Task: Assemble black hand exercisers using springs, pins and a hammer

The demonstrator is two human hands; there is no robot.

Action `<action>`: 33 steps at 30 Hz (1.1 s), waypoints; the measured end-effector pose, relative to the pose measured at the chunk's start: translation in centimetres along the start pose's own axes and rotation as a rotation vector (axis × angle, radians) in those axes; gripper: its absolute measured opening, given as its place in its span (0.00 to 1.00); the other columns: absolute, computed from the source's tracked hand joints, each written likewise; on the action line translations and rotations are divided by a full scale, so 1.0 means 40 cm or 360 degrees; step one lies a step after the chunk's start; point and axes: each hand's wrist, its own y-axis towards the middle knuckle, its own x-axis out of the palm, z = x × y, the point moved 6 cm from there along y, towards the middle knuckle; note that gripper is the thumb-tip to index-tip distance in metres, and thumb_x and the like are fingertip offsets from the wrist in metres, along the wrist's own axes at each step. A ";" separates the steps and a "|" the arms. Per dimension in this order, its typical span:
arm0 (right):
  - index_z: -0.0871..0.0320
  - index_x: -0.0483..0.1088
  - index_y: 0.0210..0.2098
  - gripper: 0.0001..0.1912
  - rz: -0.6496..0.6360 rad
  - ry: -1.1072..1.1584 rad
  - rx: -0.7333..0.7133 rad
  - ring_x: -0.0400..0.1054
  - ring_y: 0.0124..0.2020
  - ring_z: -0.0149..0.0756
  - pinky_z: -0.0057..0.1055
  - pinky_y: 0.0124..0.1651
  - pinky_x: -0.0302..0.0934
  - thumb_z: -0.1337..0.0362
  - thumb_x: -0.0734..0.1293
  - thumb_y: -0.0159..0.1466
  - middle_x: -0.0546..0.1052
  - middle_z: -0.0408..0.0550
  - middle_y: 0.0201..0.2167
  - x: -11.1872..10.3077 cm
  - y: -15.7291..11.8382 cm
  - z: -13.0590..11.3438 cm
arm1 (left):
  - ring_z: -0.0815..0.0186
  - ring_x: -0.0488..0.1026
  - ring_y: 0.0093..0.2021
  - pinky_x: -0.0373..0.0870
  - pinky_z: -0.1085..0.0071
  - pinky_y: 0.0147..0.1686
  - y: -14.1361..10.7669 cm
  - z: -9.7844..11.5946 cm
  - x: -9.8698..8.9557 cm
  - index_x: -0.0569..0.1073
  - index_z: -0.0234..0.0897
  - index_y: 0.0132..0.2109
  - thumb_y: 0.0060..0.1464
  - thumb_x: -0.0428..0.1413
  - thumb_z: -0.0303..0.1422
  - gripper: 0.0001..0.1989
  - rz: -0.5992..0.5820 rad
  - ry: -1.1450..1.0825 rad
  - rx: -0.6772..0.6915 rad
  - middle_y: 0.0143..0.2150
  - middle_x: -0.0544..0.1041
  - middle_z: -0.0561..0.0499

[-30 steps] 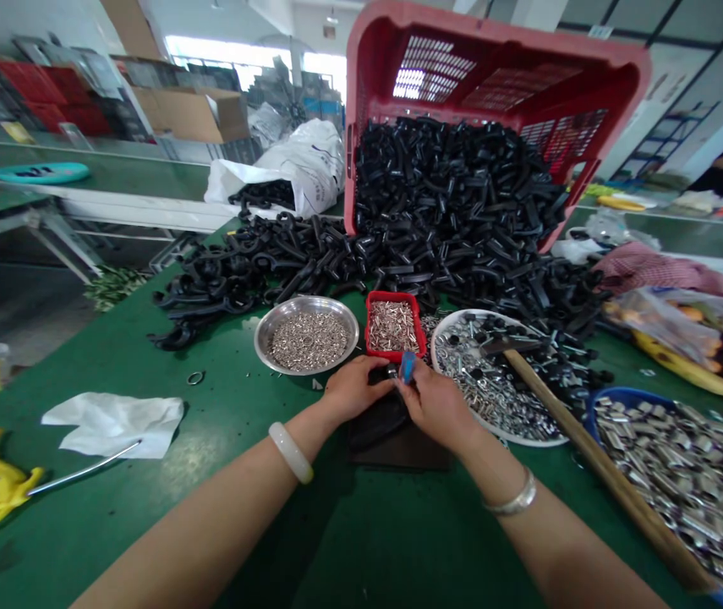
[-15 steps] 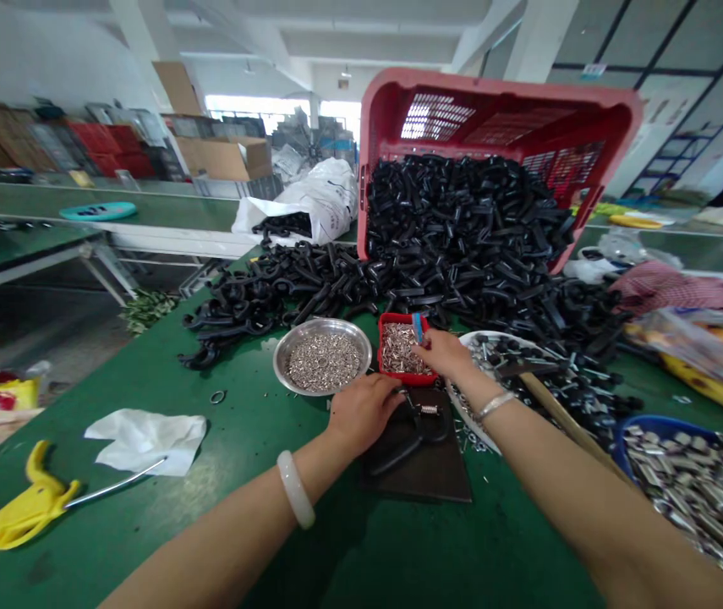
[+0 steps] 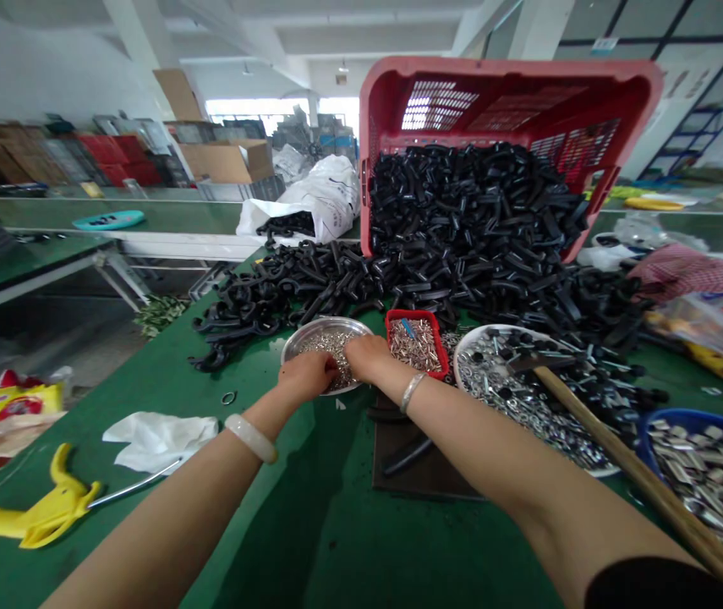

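Many metal parts (image 3: 320, 342) in steel dish (image 3: 336, 320)

Left hand (image 3: 307, 376), right hand (image 3: 367, 357) in steel dish (image 3: 329, 322)

steel dish (image 3: 294, 342): silver | small parts (image 3: 329, 345): silver | crate (image 3: 513, 74): red, latticed | workbench (image 3: 348, 541): green

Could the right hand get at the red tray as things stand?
Probably yes. The right hand is at the steel bowl, just beside the red tray, and nothing seems to stand between them. The left hand lies on the side away from the tray.
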 end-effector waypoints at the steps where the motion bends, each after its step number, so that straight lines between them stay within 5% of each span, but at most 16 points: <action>1: 0.60 0.74 0.36 0.11 0.0018 -0.0009 0.0003 0.68 0.43 0.44 0.35 0.43 0.60 0.64 0.62 0.57 0.75 0.57 0.39 0.002 -0.003 0.009 | 0.58 0.72 0.41 0.66 0.66 0.36 0.000 -0.003 -0.001 0.73 0.46 0.40 0.50 0.49 0.40 0.13 0.0006 -0.0012 0.0010 0.41 0.76 0.50; 10: 0.55 0.74 0.33 0.10 0.0198 0.0115 -0.0074 0.69 0.38 0.35 0.28 0.38 0.60 0.58 0.63 0.58 0.77 0.46 0.35 -0.025 -0.052 0.067 | 0.61 0.71 0.40 0.65 0.69 0.35 -0.007 0.001 -0.015 0.73 0.48 0.40 0.52 0.46 0.41 0.13 0.0037 0.0056 -0.0016 0.42 0.75 0.51; 16: 0.57 0.74 0.33 0.08 0.0547 0.0561 0.0053 0.69 0.34 0.32 0.27 0.39 0.60 0.66 0.62 0.58 0.77 0.44 0.32 -0.086 -0.219 0.185 | 0.61 0.70 0.41 0.64 0.71 0.34 -0.019 0.004 -0.043 0.73 0.49 0.39 0.52 0.48 0.38 0.11 0.0227 -0.0018 -0.0035 0.44 0.74 0.54; 21: 0.58 0.73 0.31 0.07 0.0785 0.0564 0.0208 0.68 0.34 0.35 0.32 0.38 0.60 0.66 0.63 0.57 0.75 0.47 0.30 -0.066 -0.395 0.287 | 0.64 0.70 0.39 0.63 0.72 0.33 -0.061 0.139 -0.036 0.73 0.46 0.38 0.52 0.49 0.38 0.09 0.0314 -0.0261 0.0406 0.40 0.75 0.55; 26: 0.57 0.72 0.33 0.07 0.0911 0.0755 0.0340 0.69 0.33 0.34 0.31 0.36 0.62 0.66 0.62 0.57 0.75 0.46 0.30 -0.006 -0.468 0.315 | 0.67 0.70 0.37 0.63 0.73 0.34 -0.127 0.303 0.022 0.72 0.45 0.38 0.53 0.50 0.36 0.07 0.0261 -0.0425 0.0852 0.38 0.75 0.56; 33: 0.57 0.72 0.34 0.08 0.1078 0.0636 0.0281 0.69 0.35 0.35 0.32 0.40 0.62 0.66 0.61 0.59 0.76 0.48 0.32 0.019 -0.467 0.292 | 0.68 0.70 0.37 0.63 0.74 0.33 -0.121 0.316 0.077 0.71 0.43 0.38 0.54 0.49 0.36 0.08 0.0262 -0.0487 0.0707 0.39 0.72 0.54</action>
